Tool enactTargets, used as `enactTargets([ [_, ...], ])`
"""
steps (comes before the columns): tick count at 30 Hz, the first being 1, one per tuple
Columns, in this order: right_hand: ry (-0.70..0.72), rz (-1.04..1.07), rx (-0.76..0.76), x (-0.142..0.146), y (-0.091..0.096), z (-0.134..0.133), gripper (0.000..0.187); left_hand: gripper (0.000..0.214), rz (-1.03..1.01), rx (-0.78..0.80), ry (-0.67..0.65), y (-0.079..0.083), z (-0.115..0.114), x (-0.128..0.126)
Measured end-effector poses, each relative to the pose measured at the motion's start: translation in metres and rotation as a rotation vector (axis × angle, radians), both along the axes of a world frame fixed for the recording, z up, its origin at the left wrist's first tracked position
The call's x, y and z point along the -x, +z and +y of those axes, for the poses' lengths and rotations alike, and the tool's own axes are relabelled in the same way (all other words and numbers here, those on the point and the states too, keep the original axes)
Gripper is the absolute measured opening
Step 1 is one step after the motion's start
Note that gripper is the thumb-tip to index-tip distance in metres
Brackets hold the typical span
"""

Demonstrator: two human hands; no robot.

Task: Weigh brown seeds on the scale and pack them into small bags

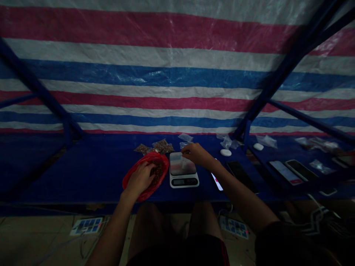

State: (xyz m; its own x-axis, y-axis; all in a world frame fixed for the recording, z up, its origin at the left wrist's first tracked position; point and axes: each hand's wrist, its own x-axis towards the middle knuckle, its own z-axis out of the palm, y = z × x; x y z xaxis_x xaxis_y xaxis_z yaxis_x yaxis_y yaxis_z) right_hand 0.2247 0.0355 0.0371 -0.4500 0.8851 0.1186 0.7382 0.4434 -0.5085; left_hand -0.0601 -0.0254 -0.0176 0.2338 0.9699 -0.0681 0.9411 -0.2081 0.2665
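My left hand (141,178) reaches into a red plastic bag (141,186) of small brown pieces, fingers curled among them. My right hand (196,153) hovers over the far right corner of a small white digital scale (183,170), fingers pinched on a small clear plastic bag (183,162) that rests on the scale's platform. Both sit on a blue table (97,173).
Small filled bags of brown pieces (162,146) and empty clear bags (185,137) lie behind the scale. Phones (285,172) and a white oval object (225,152) lie to the right. Blue metal bars (291,66) cross a striped tarp behind.
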Motion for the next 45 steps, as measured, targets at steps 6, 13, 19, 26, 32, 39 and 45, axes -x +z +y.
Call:
enactTargets([
  [6, -0.011, -0.039, 0.025, 0.005, -0.001, -0.003, 0.017, 0.026, 0.009, 0.05, -0.023, 0.014, -0.001, -0.005],
  [13, -0.025, -0.08, 0.087, 0.003, 0.002, -0.002, 0.022, 0.031, -0.019, 0.06, -0.039, 0.011, 0.004, -0.004],
  [19, -0.005, 0.023, 0.05, -0.001, 0.004, -0.001, 0.018, 0.023, -0.107, 0.05, -0.071, 0.008, 0.007, -0.001],
  [26, -0.001, 0.085, 0.015, 0.026, 0.018, -0.002, 0.023, 0.021, -0.171, 0.05, -0.061, 0.021, 0.005, 0.01],
  [32, -0.082, -0.052, 0.022, -0.008, 0.002, 0.002, 0.024, 0.022, -0.213, 0.07, -0.033, 0.021, 0.002, 0.025],
  [39, 0.08, -0.094, 0.248, -0.044, -0.034, 0.0, 0.02, 0.021, -0.277, 0.054, -0.083, 0.024, 0.007, 0.023],
  [45, 0.099, -0.076, 0.208, -0.044, -0.038, 0.002, 0.019, 0.023, -0.363, 0.066, -0.079, 0.03, 0.005, 0.016],
])
